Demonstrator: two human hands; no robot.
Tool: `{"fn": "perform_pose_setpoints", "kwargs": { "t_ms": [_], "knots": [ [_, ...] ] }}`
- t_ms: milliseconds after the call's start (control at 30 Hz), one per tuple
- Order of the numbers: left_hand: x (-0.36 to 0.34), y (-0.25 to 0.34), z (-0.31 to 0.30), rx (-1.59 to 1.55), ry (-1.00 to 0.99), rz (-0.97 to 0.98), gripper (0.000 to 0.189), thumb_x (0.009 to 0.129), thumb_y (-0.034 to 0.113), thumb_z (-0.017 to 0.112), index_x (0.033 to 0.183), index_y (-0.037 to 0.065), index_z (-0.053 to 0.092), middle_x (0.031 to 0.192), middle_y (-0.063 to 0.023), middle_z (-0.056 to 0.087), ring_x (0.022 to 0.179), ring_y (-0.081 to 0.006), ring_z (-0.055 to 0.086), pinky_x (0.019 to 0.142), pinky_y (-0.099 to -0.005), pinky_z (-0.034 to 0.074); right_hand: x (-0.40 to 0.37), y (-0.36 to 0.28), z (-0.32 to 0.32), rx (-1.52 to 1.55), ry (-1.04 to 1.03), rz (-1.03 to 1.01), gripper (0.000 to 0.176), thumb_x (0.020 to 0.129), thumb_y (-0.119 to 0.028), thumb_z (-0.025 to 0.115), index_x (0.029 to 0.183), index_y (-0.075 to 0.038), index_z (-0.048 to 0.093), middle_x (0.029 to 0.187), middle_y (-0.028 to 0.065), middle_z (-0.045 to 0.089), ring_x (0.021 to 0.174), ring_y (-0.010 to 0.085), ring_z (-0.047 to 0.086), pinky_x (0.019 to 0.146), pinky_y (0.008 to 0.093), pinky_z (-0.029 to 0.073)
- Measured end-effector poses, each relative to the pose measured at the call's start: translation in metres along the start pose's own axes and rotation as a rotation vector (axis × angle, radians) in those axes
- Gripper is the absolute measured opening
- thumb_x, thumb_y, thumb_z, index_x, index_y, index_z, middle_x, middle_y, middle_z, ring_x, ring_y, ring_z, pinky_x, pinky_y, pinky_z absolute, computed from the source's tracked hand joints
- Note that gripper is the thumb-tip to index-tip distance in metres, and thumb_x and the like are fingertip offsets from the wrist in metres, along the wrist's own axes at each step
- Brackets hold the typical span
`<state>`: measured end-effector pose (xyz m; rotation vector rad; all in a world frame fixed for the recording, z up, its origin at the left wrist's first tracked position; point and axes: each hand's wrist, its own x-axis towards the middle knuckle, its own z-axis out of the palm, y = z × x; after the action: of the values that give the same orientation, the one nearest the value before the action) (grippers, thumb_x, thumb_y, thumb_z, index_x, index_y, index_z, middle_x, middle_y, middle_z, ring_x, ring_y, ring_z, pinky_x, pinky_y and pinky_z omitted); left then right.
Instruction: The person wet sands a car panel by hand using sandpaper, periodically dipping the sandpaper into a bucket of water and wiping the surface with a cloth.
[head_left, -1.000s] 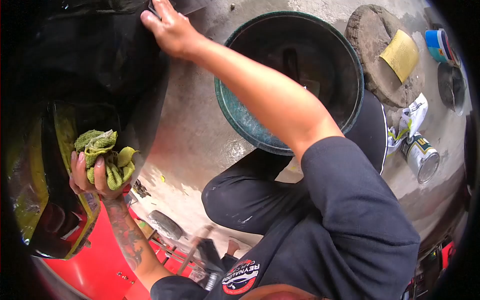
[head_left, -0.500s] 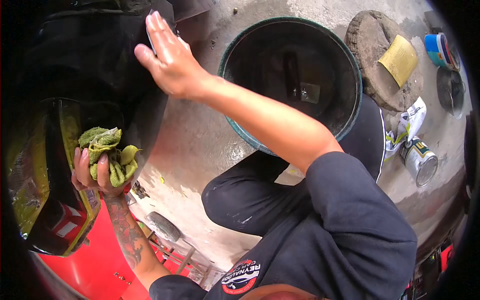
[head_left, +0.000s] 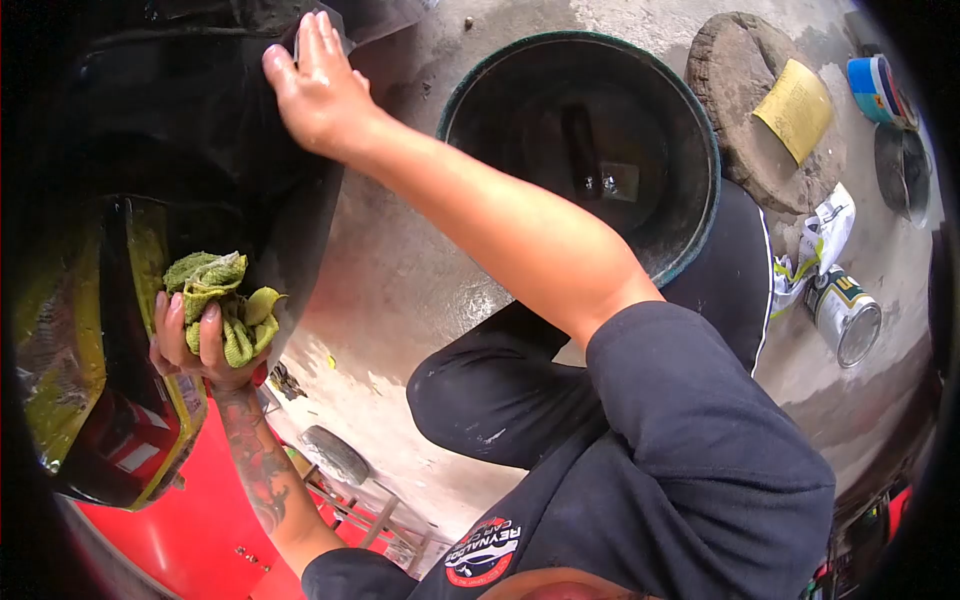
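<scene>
My left hand (head_left: 205,340) is wrapped round a bunched green cloth (head_left: 235,315), beside the yellow-edged light (head_left: 150,400) of a black vehicle part. Farther up, my right hand (head_left: 325,95) lies along the edge of the glossy black panel (head_left: 190,110), its fingers straight and together and its thumb apart. A thin grey piece (head_left: 297,45) shows between that thumb and the fingers; most of it is hidden under the hand. To the right of this hand, beyond my forearm, stands a dark round tub (head_left: 520,110) with a small square reflection inside.
A yellow sheet (head_left: 797,110) lies on a round wooden slab (head_left: 735,95). To the right are a blue-and-white can (head_left: 875,92), a dark bowl (head_left: 900,172), a white packet (head_left: 828,228) and a tipped metal can (head_left: 845,318). Near my left forearm is a stool (head_left: 375,520).
My right hand has moved slightly up and to the left along the panel edge, and the thin grey piece has shifted up with it. My left hand keeps its hold on the cloth.
</scene>
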<state>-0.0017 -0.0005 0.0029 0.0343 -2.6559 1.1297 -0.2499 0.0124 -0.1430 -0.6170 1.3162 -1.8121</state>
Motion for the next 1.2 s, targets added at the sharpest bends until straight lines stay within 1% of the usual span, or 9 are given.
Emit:
{"fn": "perform_pose_setpoints", "kwargs": {
  "t_ms": [167,367,433,600,700,833,933,1067,1200],
  "knots": [
    [0.003,0.003,0.001,0.007,0.010,-0.001,0.055,0.099,0.066,0.053,0.128,0.019,0.050,0.131,-0.0117,0.053,0.119,-0.0343,0.064,0.107,-0.0465,0.033,-0.044,-0.007,0.007,-0.123,-0.108,-0.128,0.081,0.107,-0.050,0.038,0.163,0.002,0.012,0.172,0.0222,0.008,0.160,0.0362,0.010,0.124,0.0630,0.014],
    [0.000,-0.001,0.002,0.005,0.015,0.008,0.058,0.099,0.068,0.051,0.129,0.018,0.050,0.131,-0.0119,0.053,0.119,-0.0346,0.064,0.109,-0.0468,0.032,-0.008,0.005,0.000,-0.093,-0.022,-0.040,0.079,0.107,-0.050,0.037,0.163,0.001,0.016,0.172,0.0211,0.014,0.159,0.0355,0.015,0.123,0.0633,0.016],
    [-0.001,0.000,0.002,-0.006,0.016,0.002,0.058,0.099,0.068,0.050,0.129,0.018,0.051,0.131,-0.0118,0.053,0.119,-0.0348,0.064,0.109,-0.0469,0.032,-0.042,0.006,0.002,-0.148,-0.089,-0.146,0.078,0.107,-0.047,0.039,0.163,0.002,0.014,0.172,0.0217,0.009,0.159,0.0371,0.014,0.123,0.0633,0.016],
    [0.000,0.001,0.004,0.012,0.039,0.003,0.058,0.099,0.068,0.049,0.129,0.019,0.052,0.132,-0.0113,0.053,0.120,-0.0354,0.064,0.108,-0.0474,0.032,-0.044,0.001,0.005,-0.156,-0.019,-0.395,0.070,0.106,-0.042,0.043,0.160,0.001,0.028,0.169,0.0225,0.024,0.157,0.0369,0.023,0.122,0.0648,0.017],
    [-0.004,-0.003,0.000,-0.072,0.007,-0.002,0.057,0.098,0.066,0.054,0.130,0.019,0.052,0.132,-0.0110,0.053,0.120,-0.0355,0.063,0.108,-0.0476,0.032,-0.032,0.021,-0.002,-0.320,0.023,-0.595,0.066,0.104,-0.039,0.047,0.159,-0.006,0.033,0.168,0.0148,0.030,0.154,0.0351,0.030,0.121,0.0644,0.021],
    [-0.001,-0.001,0.000,-0.032,0.018,-0.004,0.055,0.098,0.064,0.056,0.130,0.019,0.052,0.132,-0.0108,0.053,0.121,-0.0352,0.063,0.107,-0.0470,0.032,-0.027,0.044,-0.012,-0.378,0.055,-0.560,0.067,0.101,-0.036,0.051,0.159,-0.005,0.035,0.167,0.0147,0.033,0.153,0.0360,0.034,0.119,0.0640,0.026],
    [0.000,0.000,0.003,-0.019,0.021,-0.003,0.055,0.098,0.064,0.057,0.130,0.020,0.051,0.132,-0.0106,0.053,0.122,-0.0350,0.062,0.106,-0.0466,0.033,-0.033,0.024,-0.002,-0.338,0.068,-0.683,0.066,0.100,-0.033,0.052,0.155,-0.001,0.039,0.164,0.0224,0.034,0.150,0.0393,0.037,0.117,0.0639,0.029],
    [0.001,0.000,0.000,-0.041,0.010,-0.001,0.055,0.097,0.063,0.059,0.130,0.020,0.051,0.133,-0.0102,0.053,0.121,-0.0346,0.063,0.106,-0.0462,0.032,-0.060,0.029,0.004,-0.380,0.074,-0.610,0.072,0.099,-0.028,0.055,0.161,-0.003,0.028,0.169,0.0202,0.026,0.152,0.0400,0.032,0.116,0.0618,0.031],
    [0.005,0.004,-0.002,-0.023,0.008,-0.004,0.055,0.096,0.061,0.062,0.130,0.019,0.051,0.133,-0.0101,0.053,0.121,-0.0342,0.063,0.107,-0.0455,0.033,-0.124,0.044,0.012,-0.411,-0.146,-0.554,0.081,0.097,-0.030,0.059,0.164,-0.003,0.022,0.170,0.0221,0.021,0.155,0.0416,0.026,0.116,0.0637,0.030]
  ]
}}
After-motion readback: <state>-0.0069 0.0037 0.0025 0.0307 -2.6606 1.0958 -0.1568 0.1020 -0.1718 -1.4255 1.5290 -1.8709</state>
